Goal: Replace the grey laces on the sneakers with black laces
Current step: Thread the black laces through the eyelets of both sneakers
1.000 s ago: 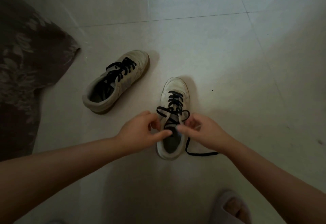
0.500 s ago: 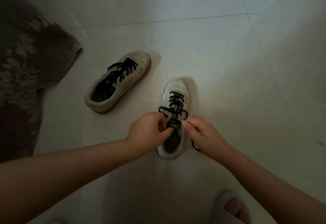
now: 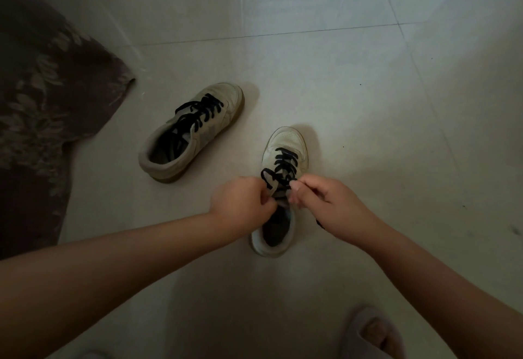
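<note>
- The near sneaker (image 3: 285, 160) stands on the tiled floor (image 3: 339, 89) right in front of me, toe pointing away, its black lace (image 3: 285, 162) criss-crossed over the lower eyelets.
- My left hand (image 3: 240, 203) is curled at the sneaker's left side, the grip closed on the lace near the tongue, where a loop of lace sticks out to the left.
- My right hand (image 3: 325, 200) pinches the lace between thumb and forefinger at the sneaker's right side, just above the top eyelets.
- A bit of loose lace shows on the floor beside my right wrist.
- The second sneaker (image 3: 192, 132) lies apart to the left, angled away, already threaded with its own black lace (image 3: 198, 115).
- A dark patterned cloth (image 3: 42, 104) covers the floor at the far left.
- My slippered foot (image 3: 370, 333) shows at the bottom edge.
</note>
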A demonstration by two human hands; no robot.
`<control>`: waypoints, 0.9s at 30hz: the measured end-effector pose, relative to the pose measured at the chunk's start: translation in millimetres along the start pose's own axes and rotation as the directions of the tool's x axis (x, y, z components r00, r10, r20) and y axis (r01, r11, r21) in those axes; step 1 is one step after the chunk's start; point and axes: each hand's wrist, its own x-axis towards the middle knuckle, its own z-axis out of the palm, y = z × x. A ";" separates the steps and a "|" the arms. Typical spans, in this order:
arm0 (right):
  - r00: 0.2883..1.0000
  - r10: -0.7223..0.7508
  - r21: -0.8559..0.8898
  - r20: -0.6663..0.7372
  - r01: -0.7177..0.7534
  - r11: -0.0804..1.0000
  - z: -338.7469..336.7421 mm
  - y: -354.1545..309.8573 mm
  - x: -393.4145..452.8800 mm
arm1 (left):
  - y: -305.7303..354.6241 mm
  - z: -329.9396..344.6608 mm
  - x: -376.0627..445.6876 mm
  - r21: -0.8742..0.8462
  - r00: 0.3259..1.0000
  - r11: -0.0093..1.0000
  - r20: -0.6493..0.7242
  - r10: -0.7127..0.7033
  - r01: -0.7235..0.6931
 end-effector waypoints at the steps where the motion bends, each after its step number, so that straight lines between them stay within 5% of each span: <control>1: 0.999 -0.039 -0.015 -0.010 0.039 0.999 -1.0 -6.2 1.6 | -0.4 -0.3 3.7 0.006 1.000 1.000 0.006 0.023 -0.023; 8: 0.993 -0.105 0.305 0.060 0.082 0.949 -10.6 -48.5 24.0 | 0.1 0.5 5.7 0.015 0.995 0.996 0.042 0.092 -0.092; 14: 1.000 0.000 0.366 0.030 -0.011 0.931 -24.1 -41.4 27.7 | -2.7 -5.8 7.1 0.098 0.992 0.987 0.026 0.127 -0.129; 17: 0.983 0.134 0.225 -0.125 -0.103 0.969 -31.8 -15.8 26.9 | 0.8 -8.0 4.8 0.210 0.988 0.966 0.034 0.148 -0.152; 20: 0.964 0.241 0.055 -0.114 -0.236 0.970 -28.5 8.1 22.0 | 5.9 -11.1 7.3 0.227 0.985 0.959 0.053 0.163 -0.171; 24: 0.965 0.262 -0.100 0.005 -0.260 0.960 0.3 29.6 13.5 | 9.9 -24.7 11.6 -0.015 0.965 0.976 0.144 0.218 -0.218; 27: 0.974 0.211 -0.174 -0.081 -0.222 0.959 13.6 35.8 12.8 | 13.8 -35.0 16.2 -0.264 0.938 0.931 0.169 0.301 -0.251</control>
